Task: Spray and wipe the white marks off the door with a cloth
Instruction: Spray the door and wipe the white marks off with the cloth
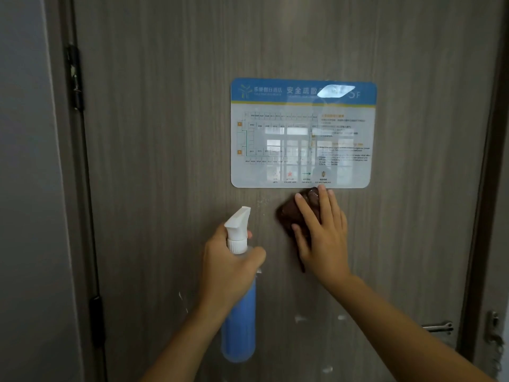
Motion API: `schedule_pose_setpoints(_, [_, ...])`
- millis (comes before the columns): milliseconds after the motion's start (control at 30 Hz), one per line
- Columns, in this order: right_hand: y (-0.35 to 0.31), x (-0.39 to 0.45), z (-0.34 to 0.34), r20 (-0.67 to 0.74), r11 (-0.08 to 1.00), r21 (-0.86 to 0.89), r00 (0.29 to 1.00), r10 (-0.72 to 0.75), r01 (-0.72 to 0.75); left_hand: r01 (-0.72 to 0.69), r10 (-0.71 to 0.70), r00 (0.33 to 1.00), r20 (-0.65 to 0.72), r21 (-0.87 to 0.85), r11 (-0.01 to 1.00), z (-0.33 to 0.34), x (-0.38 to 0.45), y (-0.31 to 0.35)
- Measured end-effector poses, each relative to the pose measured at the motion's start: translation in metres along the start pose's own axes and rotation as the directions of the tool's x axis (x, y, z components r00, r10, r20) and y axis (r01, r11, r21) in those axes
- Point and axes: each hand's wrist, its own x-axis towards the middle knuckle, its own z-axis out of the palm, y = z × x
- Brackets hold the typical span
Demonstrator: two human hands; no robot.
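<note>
Head view: left grip clasps one bottle; right hand flat on one cloth.

Cloth on door below sign; bottle left of cloth.

door: grey-brown, vertical wood grain
marks: white
cloth: dark brown
spray bottle: blue liquid, white nozzle
sign: blue header, pale plan

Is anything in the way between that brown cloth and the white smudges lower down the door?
Nothing visible. The right hand presses the brown cloth flat just under the evacuation sign; bare door lies between it and the white marks below. The spray bottle sits off to the left.
</note>
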Motion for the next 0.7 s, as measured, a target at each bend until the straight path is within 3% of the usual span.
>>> schedule_pose_setpoints(233, [-0.016, 0.000, 0.011, -0.081, 0.994, 0.038, 0.991, 0.109, -0.107, -0.036, 0.036, 0.999, 0.007, -0.018, 0.999, -0.007, 0.000, -0.002])
schedule_pose_setpoints(400, [-0.077, 0.022, 0.032, -0.168, 0.933, 0.090, 0.919, 0.358, -0.347, -0.056, 0.056, 0.998, -0.023, -0.015, 0.998, -0.015, -0.004, -0.008])
schedule_pose_setpoints(433, [-0.091, 0.023, 0.039, -0.147, 0.954, 0.075, 0.943, 0.298, -0.290, -0.055, 0.054, 0.998, -0.030, -0.019, 0.998, -0.016, -0.004, -0.008])
schedule_pose_setpoints(500, [-0.104, 0.014, 0.051, -0.067, 0.999, 0.013, 0.997, 0.044, -0.043, -0.059, 0.058, 0.997, -0.045, -0.020, 0.998, -0.020, -0.005, -0.009])
schedule_pose_setpoints(567, [-0.094, 0.009, 0.048, -0.011, 0.991, -0.008, 0.991, -0.131, 0.131, -0.054, 0.053, 0.996, -0.066, -0.017, 0.998, -0.027, -0.005, -0.011])
schedule_pose_setpoints(633, [-0.076, 0.011, 0.036, -0.007, 0.993, 0.002, 0.993, -0.121, 0.121, -0.034, 0.031, 0.996, -0.083, -0.028, 0.999, -0.034, -0.005, -0.013])
schedule_pose_setpoints(700, [-0.060, 0.014, 0.025, -0.067, 0.999, 0.021, 0.997, 0.037, -0.036, -0.025, 0.023, 0.997, -0.078, -0.034, 0.999, -0.042, -0.005, -0.015])
